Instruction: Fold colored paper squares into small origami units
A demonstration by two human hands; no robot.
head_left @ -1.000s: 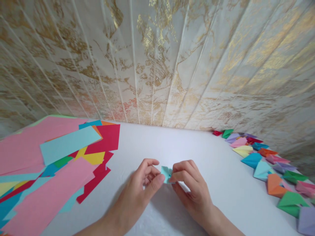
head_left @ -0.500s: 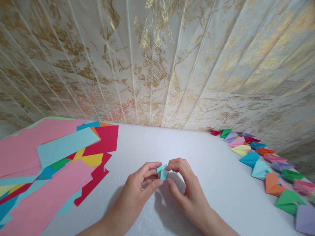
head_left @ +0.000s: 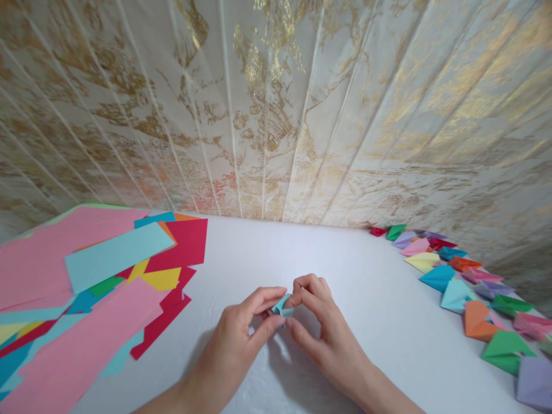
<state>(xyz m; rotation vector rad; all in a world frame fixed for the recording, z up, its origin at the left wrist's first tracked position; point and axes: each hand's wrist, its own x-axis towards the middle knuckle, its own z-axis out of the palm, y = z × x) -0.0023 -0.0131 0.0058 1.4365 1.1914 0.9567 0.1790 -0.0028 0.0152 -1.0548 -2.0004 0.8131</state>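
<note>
A small piece of folded light-blue paper (head_left: 281,306) is held just above the white tabletop, between my two hands. My left hand (head_left: 242,333) grips its left side, thumb below and fingers above. From the right, my right hand (head_left: 321,322) closes on the same paper, with a bent index finger pressed against it and the thumb near its lower edge. The fingertips cover much of the paper, so its exact folded shape is hard to make out.
Loose coloured paper lies at the left, including a pink strip (head_left: 92,345), a light-blue strip (head_left: 121,256) and a red sheet (head_left: 187,244). Folded paper pieces line the right edge, among them an orange one (head_left: 478,321) and a green one (head_left: 508,352). A gold-patterned curtain (head_left: 267,115) hangs behind.
The light-blue paper has tilted and shows less of its face. My right index finger has moved left onto it, and the hands are closer together.
</note>
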